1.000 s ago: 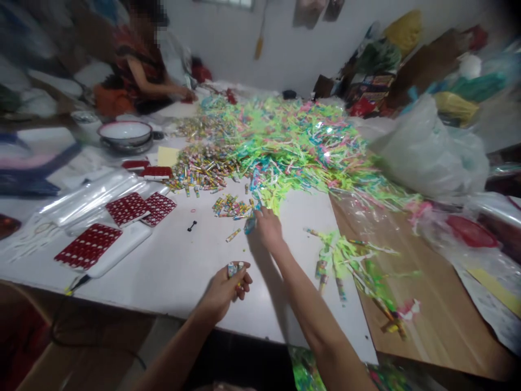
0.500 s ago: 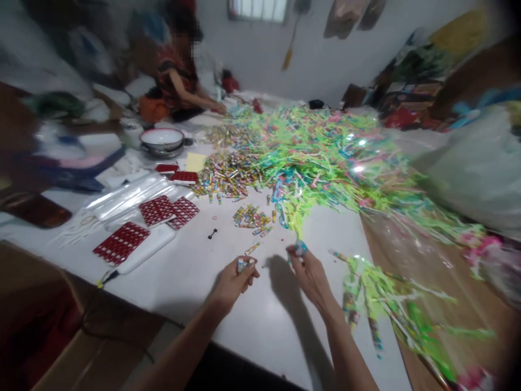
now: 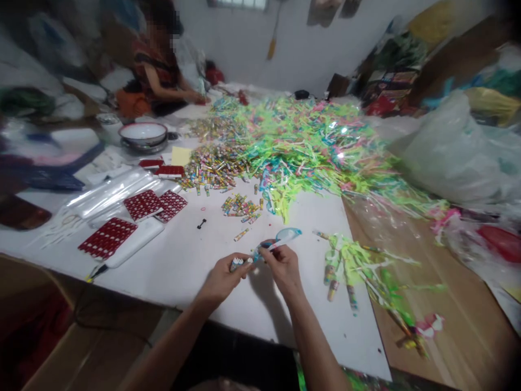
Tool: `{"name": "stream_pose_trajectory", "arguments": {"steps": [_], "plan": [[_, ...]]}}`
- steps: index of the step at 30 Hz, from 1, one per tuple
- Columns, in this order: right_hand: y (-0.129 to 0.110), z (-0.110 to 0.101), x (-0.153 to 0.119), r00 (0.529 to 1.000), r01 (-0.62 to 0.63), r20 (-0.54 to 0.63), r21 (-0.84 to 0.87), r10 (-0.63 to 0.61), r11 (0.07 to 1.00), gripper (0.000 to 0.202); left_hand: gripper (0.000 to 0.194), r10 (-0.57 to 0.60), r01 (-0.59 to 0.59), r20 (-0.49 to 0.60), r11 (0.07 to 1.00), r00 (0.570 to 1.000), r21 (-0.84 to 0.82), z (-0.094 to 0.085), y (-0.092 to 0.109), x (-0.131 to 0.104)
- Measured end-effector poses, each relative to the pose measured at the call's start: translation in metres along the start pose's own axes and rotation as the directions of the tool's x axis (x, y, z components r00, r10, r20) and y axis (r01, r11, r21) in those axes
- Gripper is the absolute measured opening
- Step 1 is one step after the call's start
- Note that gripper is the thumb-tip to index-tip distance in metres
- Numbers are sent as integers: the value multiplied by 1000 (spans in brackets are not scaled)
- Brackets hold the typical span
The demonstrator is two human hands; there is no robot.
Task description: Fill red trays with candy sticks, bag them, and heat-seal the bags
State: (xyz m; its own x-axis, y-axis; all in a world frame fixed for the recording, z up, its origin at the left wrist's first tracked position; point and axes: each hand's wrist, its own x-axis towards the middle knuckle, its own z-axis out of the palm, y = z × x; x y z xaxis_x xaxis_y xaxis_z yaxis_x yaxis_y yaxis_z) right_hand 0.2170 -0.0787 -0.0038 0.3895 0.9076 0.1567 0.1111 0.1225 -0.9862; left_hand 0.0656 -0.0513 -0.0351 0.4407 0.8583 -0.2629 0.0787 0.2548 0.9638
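Several small printed tubes with white ends (image 3: 236, 263) are held in the closed fingers of my left hand (image 3: 217, 279). My right hand (image 3: 285, 270) pinches a limp, translucent blue balloon-like piece (image 3: 290, 234), whose rounded end sticks out past the fingers. Both sets of fingertips meet over the white tabletop, at the end of one tube; whether the blue piece is on that tube I cannot tell. A single loose tube (image 3: 241, 234) lies just beyond my hands, with a small heap of printed tubes (image 3: 240, 206) behind it.
Bright green and multicoloured strips (image 3: 301, 146) form a big pile at the back, beside a larger tube heap (image 3: 215, 165). Finished-looking tubes with green strips (image 3: 345, 260) lie right. Red patterned cards (image 3: 108, 238) and a bowl (image 3: 142, 131) stand left. A person (image 3: 158, 70) works at the far side.
My right hand has come from the edge of the strip pile towards my left hand, bringing the blue piece. My hands now meet. The view has shifted slightly.
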Motion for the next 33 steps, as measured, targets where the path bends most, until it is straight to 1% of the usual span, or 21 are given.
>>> {"name": "stream_pose_trajectory", "arguments": {"steps": [2,4,6,9,13,18,20,23,25,26,27,28,29,31,32,33], "plan": [[3,-2,-4,1000,8,-28,-9,-9,1000,18,46,4,-4,1,999,1000,33,3,-3,-2],[3,-4,-7,1000,-2,-15,-1,2,1000,18,46,11,-11,-6,1000,1000,9,7,-7,-3],[3,-6,-10,999,-39,12,32,38,999,19,48,17,-18,-14,1000,1000,-26,10,-10,-4],[3,-7,-13,997,-77,21,71,76,994,21,49,23,-23,6,999,1000,-48,13,-13,-5],[7,-6,-12,997,-49,-61,56,53,997,23,49,42,-39,55,998,998,-52,16,-15,-5],[6,-9,-15,998,-46,-46,21,47,999,23,47,50,-42,83,994,995,-102,21,-18,-9],[6,-8,-19,995,-84,-50,43,86,996,25,44,60,-52,76,994,995,-101,21,-20,-11],[9,0,-28,983,-163,-74,65,168,984,28,41,81,-77,57,994,995,-72,23,-24,-15],[15,6,-33,969,-207,-121,70,214,976,30,41,78,-76,41,996,996,-52,29,-25,-16],[19,5,-34,962,-223,-145,66,231,973,31,41,61,-59,38,998,997,-38,33,-26,-16],[22,-1,-35,957,-236,-160,49,241,970,32,42,34,-33,51,999,998,-19,37,-26,-17],[25,-12,-34,955,-245,-169,15,244,969,34,44,3,-3,81,1000,997,4,41,-25,-17],[27,-29,-31,955,-251,-176,-40,240,967,36,45,-29,26,122,999,992,26,42,-24,-16],[26,-78,-23,953,-274,-195,-223,232,936,41,48,-66,56,189,997,980,57,38,-20,-13],[23,-105,-17,948,-296,-223,-341,230,892,43,47,-73,61,185,996,980,69,30,-18,-9],[18,-129,-10,935,-339,-269,-481,232,809,43,46,-76,64,142,994,987,90,19,-15,-3]]}}
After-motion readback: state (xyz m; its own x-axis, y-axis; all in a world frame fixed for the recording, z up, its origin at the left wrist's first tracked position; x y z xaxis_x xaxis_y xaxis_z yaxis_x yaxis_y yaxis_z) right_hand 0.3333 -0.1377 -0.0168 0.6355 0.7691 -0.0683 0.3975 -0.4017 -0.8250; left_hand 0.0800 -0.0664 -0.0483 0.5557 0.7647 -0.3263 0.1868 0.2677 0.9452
